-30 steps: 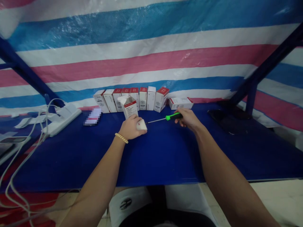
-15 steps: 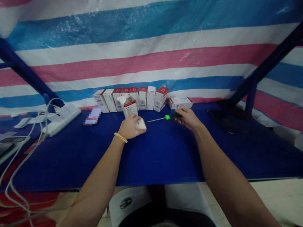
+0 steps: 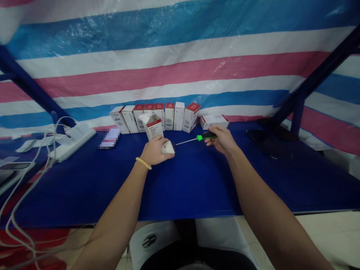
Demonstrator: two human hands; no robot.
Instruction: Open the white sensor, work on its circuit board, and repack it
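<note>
Head view: my left hand (image 3: 155, 151) sits on the blue bench (image 3: 180, 183), its grip closed over a small white device (image 3: 168, 148) that lies just in front of an opened carton (image 3: 152, 126). My right hand (image 3: 222, 138) is wrapped around the dark end of a green-handled screwdriver (image 3: 203, 137); the thin shaft runs left and slightly down, and its tip meets the right edge of the device. Whether the tip sits in a screw head I cannot tell; that spot is too small here.

To do this well, I judge I should keep the left hand pressing the device flat so it cannot spin, hold the shaft straight in line with whatever it enters, and turn from the fingers, not the wrist, with light inward push so the tip does not skid onto the bench.

Along the far edge stands a row of red-and-white boxes (image 3: 157, 116) against the striped tarp (image 3: 180, 67), with one more box lying flat (image 3: 214, 121) just beyond my right hand. At far left a white power strip (image 3: 73, 141) trails cables; a dark flat object (image 3: 264, 144) lies at right, well apart.
</note>
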